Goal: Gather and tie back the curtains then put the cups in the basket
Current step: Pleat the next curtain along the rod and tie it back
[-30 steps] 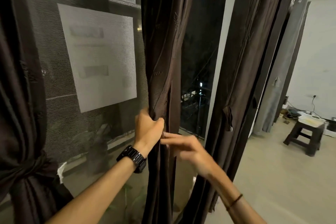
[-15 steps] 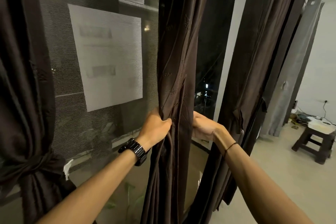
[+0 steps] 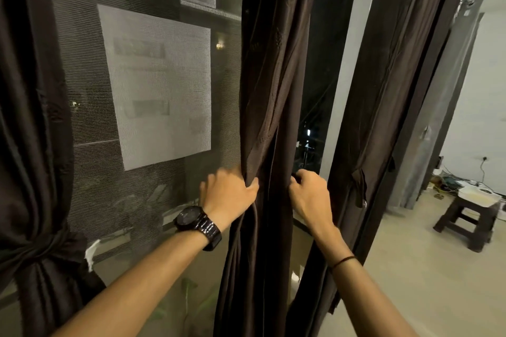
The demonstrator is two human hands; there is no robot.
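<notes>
The left hand (image 3: 227, 194) grips the middle curtain (image 3: 271, 90) by its left edge and the right hand (image 3: 309, 194) curls round its right edge, bunching the cloth into a rope, likely for tying. Left of it, the side curtain (image 3: 35, 249) hangs knotted. The sheet (image 3: 158, 85) left of it bears blurred, unreadable print. No cups or basket show.

Dark brown across the middle curtain (image 3: 269, 85), with faint woven motifs; same dark brown on the left curtain (image 3: 30, 145) and the right curtain (image 3: 391, 85). Fine grey weave on the mesh screen (image 3: 82, 85), pale grey sheet (image 3: 164, 85) behind it with blurred darker bands. Glossy black watch (image 3: 193, 220) on the left wrist, thin dark band (image 3: 342, 260) on the right. Dark brown stool (image 3: 471, 226) far right on pale beige floor (image 3: 410, 276); white wall (image 3: 490, 76).
</notes>
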